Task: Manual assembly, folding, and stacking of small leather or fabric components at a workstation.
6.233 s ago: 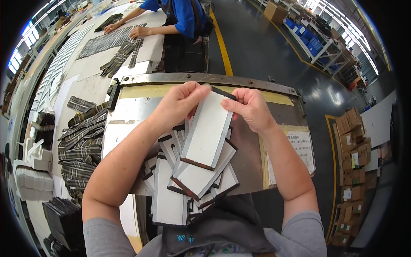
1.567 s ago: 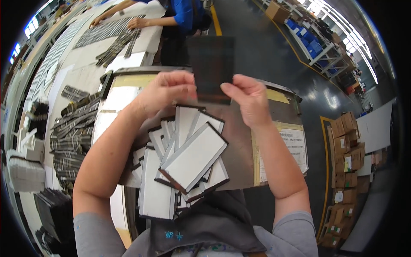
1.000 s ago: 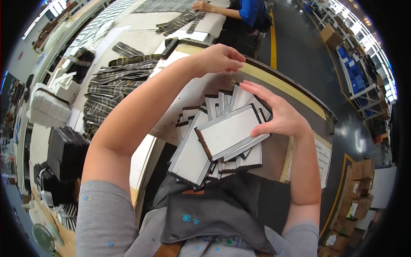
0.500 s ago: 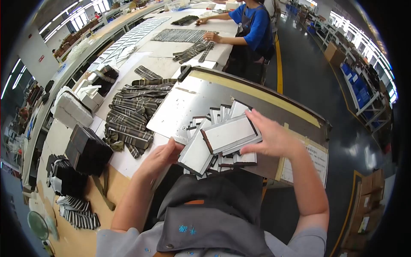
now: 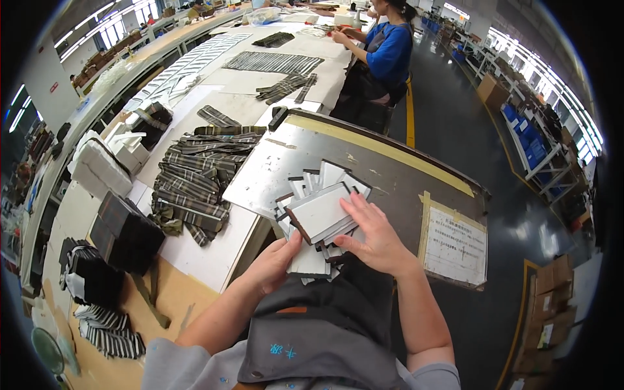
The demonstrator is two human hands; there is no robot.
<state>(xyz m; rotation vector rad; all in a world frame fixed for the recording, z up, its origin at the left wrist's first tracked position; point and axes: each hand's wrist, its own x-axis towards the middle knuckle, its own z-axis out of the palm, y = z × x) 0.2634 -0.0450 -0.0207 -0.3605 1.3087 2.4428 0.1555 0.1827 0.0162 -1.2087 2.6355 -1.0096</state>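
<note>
A loose, fanned-out pile of white rectangular panels with dark edges (image 5: 320, 211) lies at the near edge of a metal plate (image 5: 276, 156), against my apron. My left hand (image 5: 278, 261) grips the pile's lower left side, thumb up along the edge and its other fingers mostly hidden. From the right, my right hand (image 5: 377, 234) clasps the upper panels, its fingers over the far corner and its thumb along the near side. Several panels stick out at different angles beneath the top ones.
Plaid fabric strips (image 5: 195, 172) are heaped left of the plate. Dark stacked pieces (image 5: 127, 234) and white blocks (image 5: 101, 166) stand farther left. A printed sheet (image 5: 455, 247) is taped to the plate's right part. A co-worker in blue (image 5: 390, 49) is at the far table.
Both hands have closed in around the pile, and it has been drawn together and shifted slightly left. The co-worker's hands have left the plaid strips and come together farther back.
</note>
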